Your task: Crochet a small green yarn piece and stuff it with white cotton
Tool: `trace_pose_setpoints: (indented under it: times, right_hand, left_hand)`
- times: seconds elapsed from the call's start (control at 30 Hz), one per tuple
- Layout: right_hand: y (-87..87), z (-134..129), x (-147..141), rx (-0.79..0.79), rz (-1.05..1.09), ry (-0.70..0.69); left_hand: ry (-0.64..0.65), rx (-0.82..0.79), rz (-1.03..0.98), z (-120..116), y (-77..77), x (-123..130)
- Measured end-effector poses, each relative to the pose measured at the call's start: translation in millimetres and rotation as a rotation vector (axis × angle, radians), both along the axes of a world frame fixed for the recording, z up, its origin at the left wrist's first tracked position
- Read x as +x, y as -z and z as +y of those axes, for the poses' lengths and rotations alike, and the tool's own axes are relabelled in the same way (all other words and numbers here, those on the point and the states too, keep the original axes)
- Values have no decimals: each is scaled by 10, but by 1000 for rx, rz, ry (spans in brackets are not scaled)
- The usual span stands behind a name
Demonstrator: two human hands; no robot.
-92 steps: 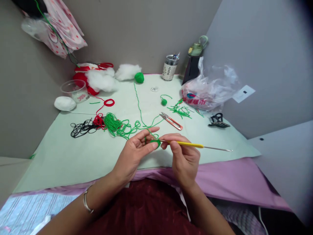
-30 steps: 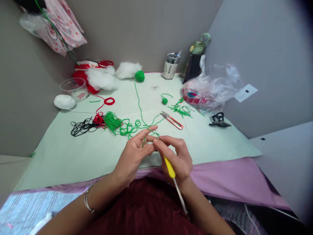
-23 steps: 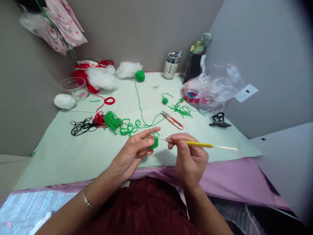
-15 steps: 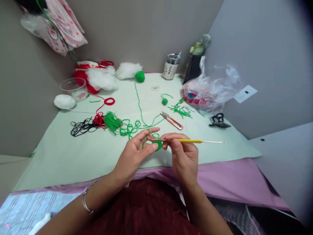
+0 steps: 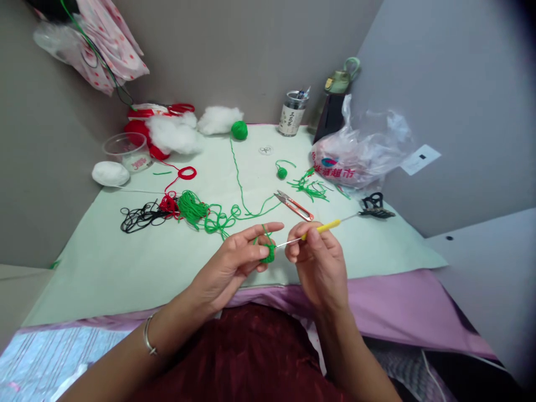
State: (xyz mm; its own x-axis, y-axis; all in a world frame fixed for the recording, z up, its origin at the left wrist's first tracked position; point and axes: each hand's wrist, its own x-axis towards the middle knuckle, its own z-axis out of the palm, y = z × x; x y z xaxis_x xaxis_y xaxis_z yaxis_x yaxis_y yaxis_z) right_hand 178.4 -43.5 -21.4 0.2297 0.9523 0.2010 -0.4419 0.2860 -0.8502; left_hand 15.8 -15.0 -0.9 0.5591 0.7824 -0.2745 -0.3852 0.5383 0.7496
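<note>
Here, the left hand (image 5: 230,259) pinches the green piece (image 5: 268,254) above the near part of the table (image 5: 125,273), its forefinger stretched out to the right with a green strand (image 5: 265,229) looped over it. The right hand (image 5: 321,265) is closed around the yellow handle of the hook (image 5: 321,229), whose metal tip reaches the right edge of the piece; whether it sits in a stitch is too small to tell. Beyond the hands lie the snips (image 5: 298,208), with a small green ball (image 5: 282,173) and clippings (image 5: 313,190) near them. To the left, a green tangle (image 5: 191,207) lies against red yarn (image 5: 168,204), with black yarn (image 5: 140,219) just beside.
</note>
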Motion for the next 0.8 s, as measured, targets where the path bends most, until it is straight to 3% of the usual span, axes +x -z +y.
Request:
trace_pose_setpoints:
  times: [0.13,0.23,0.43,0.53,0.8]
  right_hand:
    - [67,-33,-61,65,-174,54]
    - [102,-54,-82,95,-265,109]
    - [16,-11,-60,36,-34,14]
    - [-1,-2,-53,31,-23,-3]
    - [18,-110,-54,136,-376,160]
  left_hand:
    - [-107,189,66,-52,27,48]
    - [-118,269,129,-64,60,41]
    - [-91,299,178,-37,66,-29]
    - [-112,334,175,-39,63,-38]
    - [-152,439,317,-37,117,-62]
